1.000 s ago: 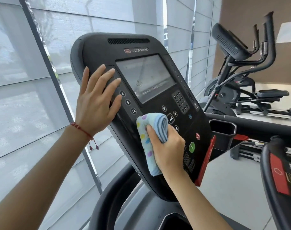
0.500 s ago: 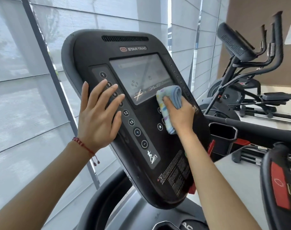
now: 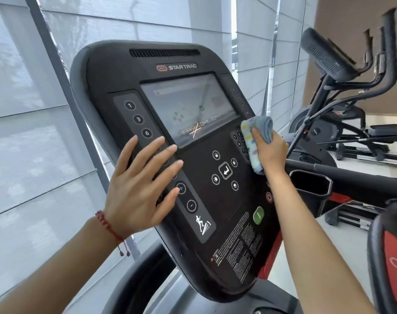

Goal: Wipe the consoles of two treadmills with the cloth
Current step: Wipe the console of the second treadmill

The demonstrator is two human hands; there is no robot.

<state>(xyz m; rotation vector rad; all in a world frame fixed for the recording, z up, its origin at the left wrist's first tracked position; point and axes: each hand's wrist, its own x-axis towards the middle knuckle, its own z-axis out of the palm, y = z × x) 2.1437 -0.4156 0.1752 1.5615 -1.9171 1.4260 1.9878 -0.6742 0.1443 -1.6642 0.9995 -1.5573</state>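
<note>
A black Star Trac treadmill console [image 3: 129,71] fills the middle of the view, tilted, with a grey screen [image 3: 188,105] and button strips. My left hand [image 3: 141,184] lies flat with fingers spread on the left button strip, covering several keys. My right hand [image 3: 270,150] presses a folded light-blue cloth with coloured dots [image 3: 254,137] against the number keypad at the console's right edge, just below the screen's lower right corner.
A black cup holder [image 3: 311,184] sits right of the console on a dark handrail. An elliptical machine [image 3: 342,91] stands at the back right. A second console edge with a red panel [image 3: 394,264] shows at the far right. Window blinds fill the left.
My right hand with the cloth moved up from the lower centre of the console to the right, onto the keypad. My left hand slid down the left button strip.
</note>
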